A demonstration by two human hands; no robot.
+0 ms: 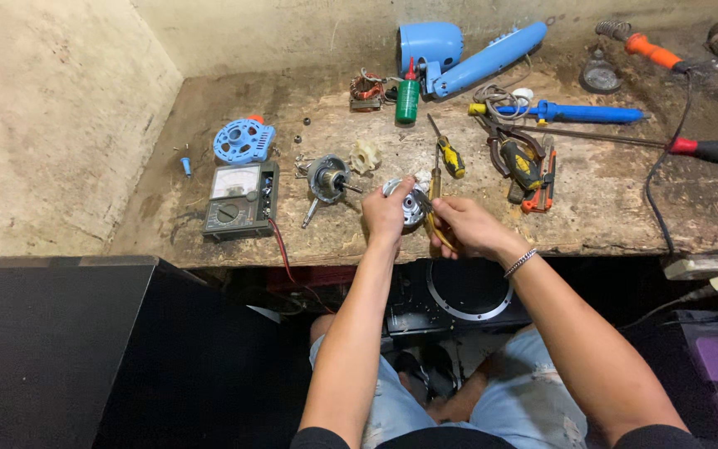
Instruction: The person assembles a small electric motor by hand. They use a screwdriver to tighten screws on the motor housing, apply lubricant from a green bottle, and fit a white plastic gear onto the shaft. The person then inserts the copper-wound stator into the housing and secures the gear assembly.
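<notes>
Round silver motor housing [410, 202] — metallic, with a dark centre — sits near the front edge of the worn bench [608, 208], between both hands. Left hand [386, 214]: grip closed over the housing's left rim, covering roughly half of it. Right hand [471, 229]: grip closed on a yellow-handled screwdriver [434, 187], its tip at the housing. Tip contact point hidden by fingers — housing detail too small to resolve. Analogue multimeter [241, 199] lies well to the left.
</notes>
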